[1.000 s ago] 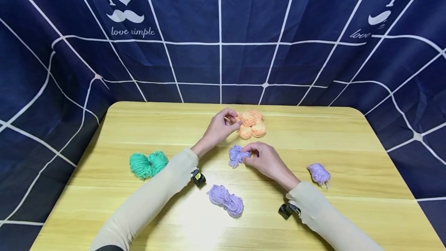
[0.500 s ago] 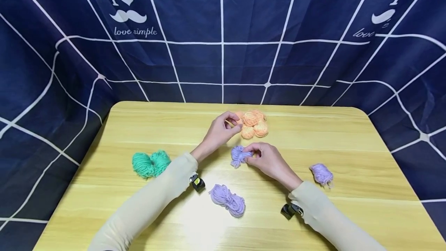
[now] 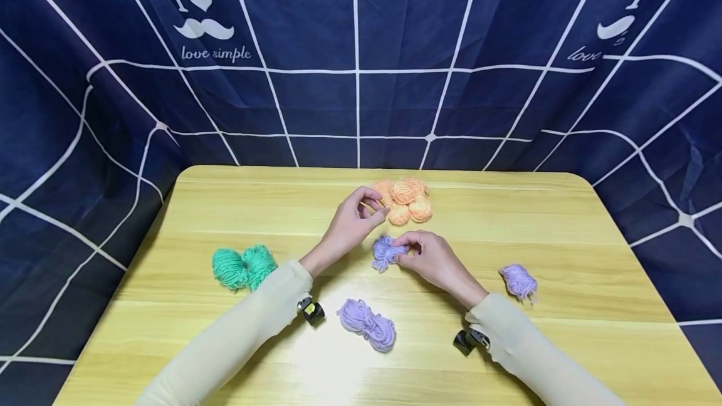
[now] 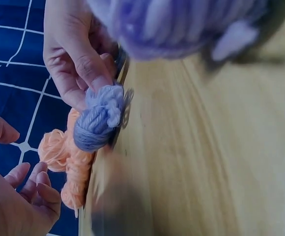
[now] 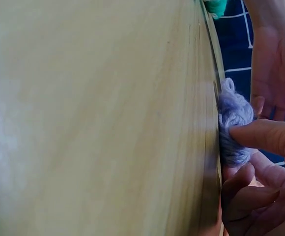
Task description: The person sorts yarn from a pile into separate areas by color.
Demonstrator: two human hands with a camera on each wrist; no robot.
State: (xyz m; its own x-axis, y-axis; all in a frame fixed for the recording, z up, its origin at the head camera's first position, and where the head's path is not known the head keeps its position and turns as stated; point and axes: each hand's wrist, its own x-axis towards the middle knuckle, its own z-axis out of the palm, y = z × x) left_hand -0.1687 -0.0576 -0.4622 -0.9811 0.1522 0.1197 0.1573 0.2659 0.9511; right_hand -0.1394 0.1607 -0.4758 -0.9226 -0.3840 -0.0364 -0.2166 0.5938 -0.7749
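Note:
In the head view a cluster of orange yarn balls [image 3: 410, 196] lies near the table's back edge. My left hand [image 3: 354, 215] is at the left side of that cluster, its fingers loosely bent; the left wrist view shows nothing between the thumb and fingers. My right hand [image 3: 434, 259] pinches a small purple yarn bundle [image 3: 385, 252] between thumb and fingers, just in front of the orange yarn. The right wrist view shows the thumb pressed on this bundle [image 5: 236, 123].
A longer purple yarn skein [image 3: 368, 324] lies between the forearms. Another small purple bundle [image 3: 517, 281] sits to the right. At the left is a green yarn skein [image 3: 242, 267], near the left sleeve. A blue gridded cloth [image 3: 304, 99] hangs behind the wooden table [image 3: 575, 343].
My left hand has drawn back slightly from the orange yarn, toward the front, leaving that yarn lying there. The right hand stays on the small purple bundle.

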